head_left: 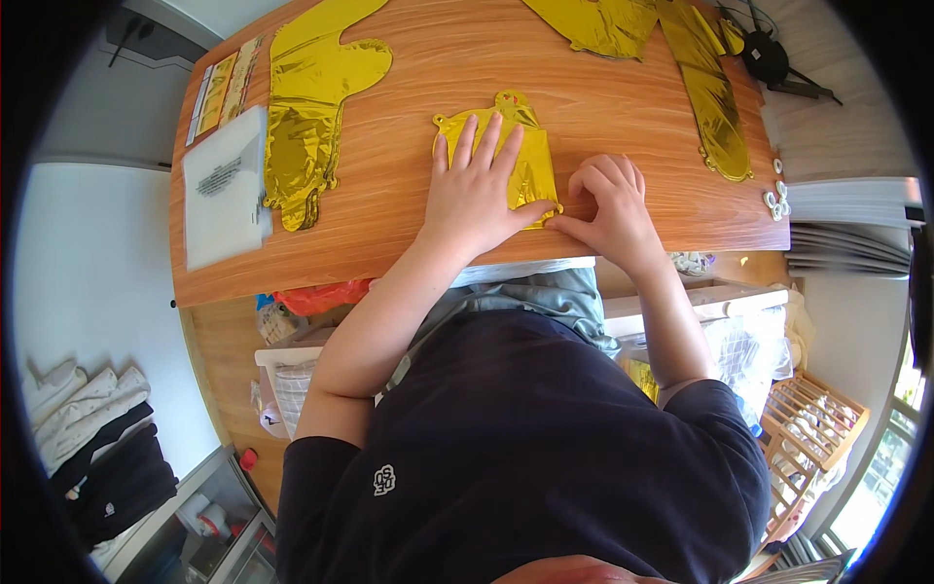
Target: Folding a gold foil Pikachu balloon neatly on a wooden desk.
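Observation:
A folded, flat gold foil balloon (535, 161) lies on the wooden table in front of me, with small tabs along its edges. My left hand (474, 190) is open and spread flat over it, palm down, covering its left and middle parts. At its lower right corner is my right hand (615, 204), fingers bent and thumb apart from them. That thumb's tip is at the foil's corner; whether it presses on the foil I cannot tell. Nothing shows between the right hand's fingers.
Flat gold foil balloons lie at the far left (316, 97), far middle (603, 24) and far right (718, 107). Clear plastic bags (226, 190) and a printed card (222, 92) sit by the left edge. White rings (775, 204) and a black stand (769, 60) are on the right.

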Action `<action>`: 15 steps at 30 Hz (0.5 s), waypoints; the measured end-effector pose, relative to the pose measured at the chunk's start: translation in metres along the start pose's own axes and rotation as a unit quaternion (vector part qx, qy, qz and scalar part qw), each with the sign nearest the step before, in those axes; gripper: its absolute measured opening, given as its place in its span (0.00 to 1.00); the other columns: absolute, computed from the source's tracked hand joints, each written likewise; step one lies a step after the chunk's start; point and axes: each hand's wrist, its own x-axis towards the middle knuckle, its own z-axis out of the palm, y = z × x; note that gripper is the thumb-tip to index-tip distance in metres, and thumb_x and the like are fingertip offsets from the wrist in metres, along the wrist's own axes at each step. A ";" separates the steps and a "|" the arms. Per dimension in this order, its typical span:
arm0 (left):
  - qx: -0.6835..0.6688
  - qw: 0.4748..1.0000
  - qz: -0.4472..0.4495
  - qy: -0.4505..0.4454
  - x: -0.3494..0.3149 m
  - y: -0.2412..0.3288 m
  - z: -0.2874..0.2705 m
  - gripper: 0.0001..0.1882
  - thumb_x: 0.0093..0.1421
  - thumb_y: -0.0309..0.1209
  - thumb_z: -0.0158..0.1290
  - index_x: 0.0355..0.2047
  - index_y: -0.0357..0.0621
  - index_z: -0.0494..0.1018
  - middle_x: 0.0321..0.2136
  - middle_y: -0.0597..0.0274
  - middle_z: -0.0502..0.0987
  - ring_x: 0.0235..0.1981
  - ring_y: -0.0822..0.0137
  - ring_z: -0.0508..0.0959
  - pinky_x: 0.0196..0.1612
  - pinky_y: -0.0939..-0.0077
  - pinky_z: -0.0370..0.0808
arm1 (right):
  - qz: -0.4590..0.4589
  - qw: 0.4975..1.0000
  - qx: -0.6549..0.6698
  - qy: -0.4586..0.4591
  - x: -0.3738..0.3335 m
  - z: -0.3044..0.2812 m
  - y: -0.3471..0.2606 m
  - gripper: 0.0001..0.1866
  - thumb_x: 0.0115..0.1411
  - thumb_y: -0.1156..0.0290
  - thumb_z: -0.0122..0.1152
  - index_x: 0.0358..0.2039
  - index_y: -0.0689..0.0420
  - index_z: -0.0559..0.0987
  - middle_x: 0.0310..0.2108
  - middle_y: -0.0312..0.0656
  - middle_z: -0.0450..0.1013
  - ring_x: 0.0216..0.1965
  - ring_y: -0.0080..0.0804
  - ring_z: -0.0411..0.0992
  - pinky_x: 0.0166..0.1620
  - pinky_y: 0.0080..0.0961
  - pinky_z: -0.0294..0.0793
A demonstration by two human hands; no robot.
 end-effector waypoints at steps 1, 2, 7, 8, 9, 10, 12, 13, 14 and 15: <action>0.002 1.000 0.001 0.005 0.000 -0.001 0.001 0.54 0.55 0.70 0.56 0.73 0.49 0.59 0.73 0.50 0.57 0.74 0.44 0.54 0.72 0.36 0.49 | 0.005 1.000 -0.001 0.000 0.000 -0.001 -0.001 0.22 0.41 0.63 0.81 0.32 0.52 0.75 0.37 0.37 0.71 0.49 0.44 0.69 0.62 0.46 0.62; 0.003 1.000 0.000 0.005 -0.002 -0.001 0.002 0.54 0.55 0.70 0.56 0.73 0.49 0.59 0.73 0.50 0.57 0.74 0.44 0.54 0.72 0.36 0.49 | 0.009 1.000 -0.002 0.000 0.001 -0.002 -0.001 0.23 0.42 0.62 0.81 0.33 0.52 0.74 0.37 0.38 0.70 0.48 0.44 0.69 0.63 0.47 0.61; -0.003 1.000 -0.001 -0.003 -0.001 0.001 -0.002 0.58 0.49 0.73 0.59 0.72 0.49 0.60 0.73 0.50 0.58 0.74 0.44 0.55 0.72 0.35 0.49 | 0.010 0.999 -0.030 -0.015 -0.001 -0.004 0.003 0.31 0.39 0.58 0.83 0.39 0.54 0.74 0.43 0.41 0.70 0.51 0.48 0.67 0.58 0.41 0.63; -0.003 1.000 -0.003 -0.001 -0.001 0.001 -0.002 0.58 0.49 0.73 0.59 0.72 0.49 0.60 0.73 0.50 0.58 0.74 0.44 0.55 0.72 0.35 0.49 | 0.016 0.999 -0.040 -0.012 -0.001 -0.005 0.002 0.34 0.38 0.58 0.84 0.43 0.54 0.75 0.45 0.42 0.71 0.53 0.49 0.67 0.60 0.42 0.63; -0.005 1.000 -0.002 -0.001 -0.001 0.001 -0.003 0.58 0.49 0.73 0.59 0.72 0.49 0.60 0.73 0.50 0.57 0.74 0.45 0.55 0.72 0.35 0.49 | 0.014 0.999 -0.041 -0.011 0.000 -0.006 0.001 0.34 0.38 0.58 0.84 0.43 0.54 0.75 0.45 0.42 0.71 0.53 0.49 0.67 0.60 0.42 0.63; -0.008 1.000 -0.002 -0.002 -0.001 0.001 -0.004 0.58 0.49 0.72 0.59 0.72 0.49 0.60 0.73 0.50 0.57 0.74 0.45 0.54 0.72 0.35 0.49 | -0.005 1.000 -0.017 -0.007 0.001 -0.007 0.001 0.39 0.38 0.56 0.84 0.50 0.55 0.74 0.51 0.44 0.71 0.57 0.51 0.66 0.63 0.44 0.62; -0.014 1.000 0.002 0.007 -0.001 -0.001 -0.003 0.58 0.49 0.73 0.59 0.71 0.48 0.61 0.73 0.49 0.58 0.75 0.45 0.54 0.72 0.35 0.49 | -0.026 1.000 0.005 0.000 0.004 -0.008 0.001 0.45 0.39 0.54 0.83 0.57 0.55 0.74 0.56 0.47 0.71 0.62 0.53 0.65 0.66 0.46 0.61; -0.020 1.000 0.006 0.014 -0.002 -0.002 -0.003 0.58 0.48 0.73 0.59 0.71 0.47 0.62 0.72 0.48 0.59 0.75 0.45 0.53 0.72 0.34 0.48 | -0.027 1.000 -0.002 -0.008 0.005 -0.005 0.002 0.47 0.44 0.52 0.80 0.62 0.56 0.71 0.61 0.50 0.68 0.65 0.55 0.63 0.68 0.48 0.60; -0.018 1.000 0.006 0.017 -0.003 -0.002 -0.002 0.58 0.48 0.73 0.59 0.71 0.47 0.62 0.72 0.48 0.59 0.75 0.45 0.53 0.72 0.34 0.48 | -0.029 0.999 -0.009 -0.017 0.006 -0.002 0.002 0.48 0.50 0.50 0.77 0.67 0.57 0.67 0.65 0.53 0.66 0.69 0.56 0.60 0.70 0.50 0.58; -0.018 1.000 0.000 0.005 -0.002 -0.002 -0.003 0.58 0.49 0.73 0.59 0.71 0.48 0.62 0.73 0.48 0.58 0.75 0.45 0.53 0.72 0.34 0.47 | -0.030 0.999 -0.011 -0.013 0.008 0.001 0.001 0.48 0.50 0.50 0.77 0.67 0.57 0.67 0.65 0.53 0.66 0.69 0.56 0.60 0.70 0.50 0.58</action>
